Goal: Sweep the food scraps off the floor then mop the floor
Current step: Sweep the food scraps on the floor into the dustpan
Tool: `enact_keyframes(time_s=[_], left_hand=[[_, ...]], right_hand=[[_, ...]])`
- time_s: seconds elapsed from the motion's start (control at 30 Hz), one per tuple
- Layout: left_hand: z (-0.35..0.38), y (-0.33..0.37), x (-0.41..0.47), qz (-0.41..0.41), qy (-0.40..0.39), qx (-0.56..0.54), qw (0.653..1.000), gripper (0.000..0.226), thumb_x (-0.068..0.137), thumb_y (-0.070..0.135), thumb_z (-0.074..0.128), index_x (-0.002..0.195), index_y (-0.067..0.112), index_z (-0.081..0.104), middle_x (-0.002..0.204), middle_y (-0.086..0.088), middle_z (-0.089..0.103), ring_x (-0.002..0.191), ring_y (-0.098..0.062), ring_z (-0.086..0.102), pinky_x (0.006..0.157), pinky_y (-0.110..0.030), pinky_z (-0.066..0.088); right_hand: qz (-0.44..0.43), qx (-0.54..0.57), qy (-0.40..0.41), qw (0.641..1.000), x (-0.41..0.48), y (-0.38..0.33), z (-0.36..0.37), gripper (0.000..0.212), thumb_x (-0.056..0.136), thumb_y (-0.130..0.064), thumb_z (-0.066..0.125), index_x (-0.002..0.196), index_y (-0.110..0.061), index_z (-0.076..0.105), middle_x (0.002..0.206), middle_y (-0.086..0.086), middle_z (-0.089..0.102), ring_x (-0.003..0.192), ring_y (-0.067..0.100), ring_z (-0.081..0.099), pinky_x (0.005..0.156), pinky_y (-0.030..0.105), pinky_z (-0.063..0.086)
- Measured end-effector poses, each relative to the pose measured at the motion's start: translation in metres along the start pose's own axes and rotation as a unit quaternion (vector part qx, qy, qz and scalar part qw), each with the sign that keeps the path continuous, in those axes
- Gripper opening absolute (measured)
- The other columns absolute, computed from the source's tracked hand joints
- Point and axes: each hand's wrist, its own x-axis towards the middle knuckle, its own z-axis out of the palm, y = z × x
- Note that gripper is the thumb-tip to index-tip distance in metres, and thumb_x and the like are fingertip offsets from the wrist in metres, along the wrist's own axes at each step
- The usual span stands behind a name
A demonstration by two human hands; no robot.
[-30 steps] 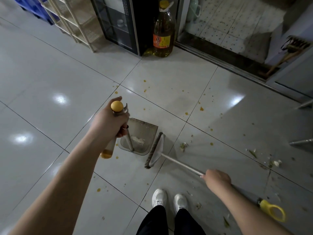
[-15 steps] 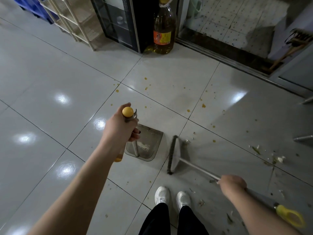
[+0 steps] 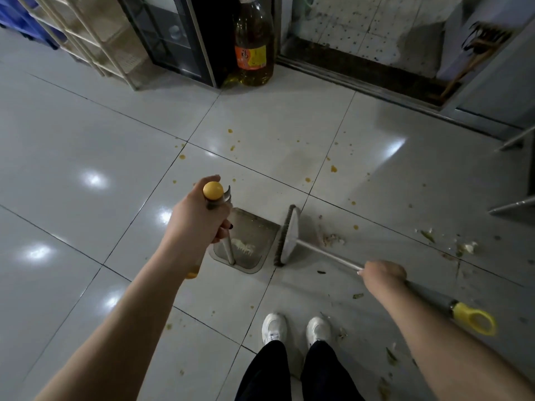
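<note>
My left hand (image 3: 199, 219) grips the upright metal handle with a yellow knob (image 3: 213, 190) of a grey dustpan (image 3: 254, 241) that rests on the tiled floor, with pale scraps inside. My right hand (image 3: 382, 274) holds the metal shaft of a broom (image 3: 288, 234), whose head stands on the floor just right of the pan's open edge. A yellow loop (image 3: 474, 318) ends the broom handle behind my wrist. Food scraps (image 3: 333, 240) lie right of the broom head, with more scraps (image 3: 466, 247) farther right and orange drips (image 3: 333, 168) on the tiles beyond.
My white shoes (image 3: 295, 328) stand just below the pan. A large oil bottle (image 3: 254, 44) stands against a dark cabinet (image 3: 173, 33) at the top. A beige rack (image 3: 86, 30) is top left. A door track (image 3: 376, 79) and another brush (image 3: 474, 53) are top right; metal legs (image 3: 512, 205) at right.
The broom head has swung from beside the pan's lip out to the right and stands more upright. My left hand and the pan shifted slightly right in view.
</note>
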Motion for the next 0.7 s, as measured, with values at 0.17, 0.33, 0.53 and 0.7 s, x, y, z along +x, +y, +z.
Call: enact_keyframes(time_s=[0.17, 0.33, 0.53, 0.7], left_hand=[[0.030, 0.015, -0.003, 0.011, 0.004, 0.024, 1.000, 0.045, 0.087, 0.008, 0.053, 0.123, 0.035, 0.050, 0.055, -0.001, 0.061, 0.033, -0.003, 0.052, 0.034, -0.014, 0.039], [0.060, 0.033, -0.011, 0.031, -0.002, 0.058, 0.998, 0.044, 0.088, 0.011, 0.057, 0.123, 0.037, 0.049, 0.056, 0.000, 0.062, 0.035, -0.004, 0.053, 0.039, -0.019, 0.043], [0.089, 0.060, -0.020, 0.058, 0.003, 0.057, 0.997, 0.037, 0.088, 0.015, 0.061, 0.114, 0.037, 0.050, 0.059, -0.002, 0.062, 0.046, -0.015, 0.055, 0.042, -0.022, 0.042], [0.112, 0.076, -0.021, 0.074, -0.010, 0.041, 0.996, 0.031, 0.087, 0.016, 0.062, 0.106, 0.037, 0.050, 0.062, -0.006, 0.062, 0.050, -0.019, 0.056, 0.047, -0.027, 0.048]], right_hand=[[-0.010, 0.040, -0.034, 0.999, 0.019, 0.011, 0.009, 0.038, 0.100, -0.038, 0.038, 0.125, -0.018, 0.059, 0.125, 0.002, 0.059, 0.114, 0.022, 0.057, 0.087, 0.030, 0.046], [0.033, 0.099, -0.041, 0.994, 0.027, 0.087, 0.050, 0.036, 0.098, -0.042, 0.044, 0.111, -0.016, 0.064, 0.099, 0.001, 0.065, 0.093, 0.016, 0.065, 0.067, 0.025, 0.046], [0.075, 0.102, -0.036, 0.991, 0.027, 0.179, 0.076, 0.039, 0.097, -0.046, 0.042, 0.116, -0.019, 0.064, 0.108, 0.000, 0.066, 0.097, 0.017, 0.063, 0.078, 0.024, 0.048], [0.076, 0.144, -0.036, 0.986, 0.030, 0.199, 0.080, 0.043, 0.096, -0.050, 0.040, 0.113, -0.019, 0.065, 0.106, 0.000, 0.066, 0.095, 0.019, 0.063, 0.068, 0.023, 0.042]])
